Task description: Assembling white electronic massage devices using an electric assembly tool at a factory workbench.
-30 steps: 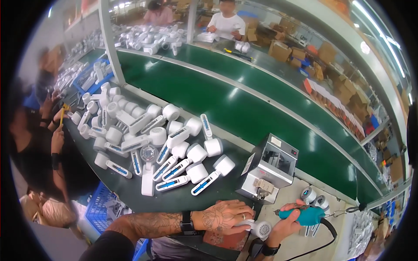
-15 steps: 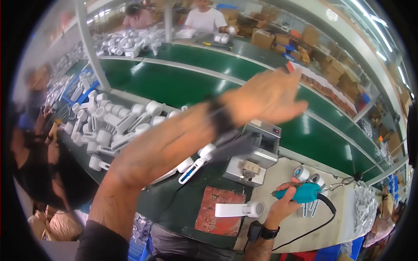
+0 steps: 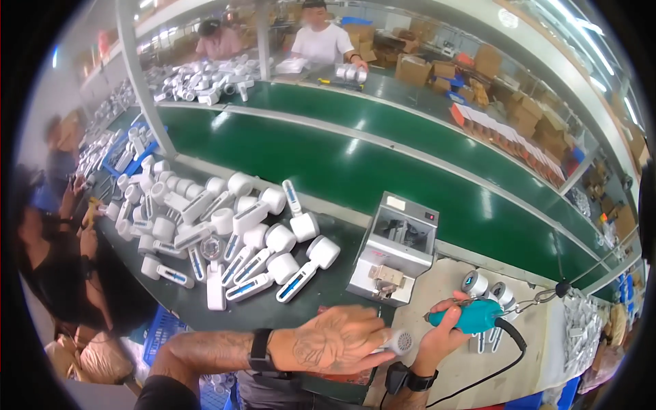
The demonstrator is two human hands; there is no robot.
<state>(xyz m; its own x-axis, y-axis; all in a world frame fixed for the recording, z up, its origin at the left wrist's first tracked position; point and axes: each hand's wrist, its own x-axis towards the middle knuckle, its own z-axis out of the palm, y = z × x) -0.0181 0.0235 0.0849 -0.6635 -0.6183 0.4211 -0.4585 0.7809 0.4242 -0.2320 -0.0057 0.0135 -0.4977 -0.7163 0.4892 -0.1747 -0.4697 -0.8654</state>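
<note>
My left hand [image 3: 338, 339] is closed over a white handheld device with a round, grilled head [image 3: 404, 342]. Its handle is mostly hidden under my palm, and the head sticks out past my fingers. Beneath lies a red work mat [image 3: 339, 378], largely covered by the hand. In my right hand [image 3: 439, 336] is a teal electric screwdriver [image 3: 471, 317], held sideways with its tip toward the left. A black cord drops from its rear end, and a metal hook links it to a hanging line. Two similar white devices [image 3: 473, 283] lie just beyond the screwdriver.
A grey metal machine [image 3: 396, 249] stands in front of my hands. Many white devices [image 3: 256, 239] are heaped at left. A green conveyor [image 3: 294, 157] runs behind, with co-workers [image 3: 321, 41] across it and at far left. Foil-like silver packaging [image 3: 577, 335] lies at right.
My left arm has come down from over the conveyor, and the hand has closed on the white device on the mat. My right hand still holds the screwdriver in nearly the same place.
</note>
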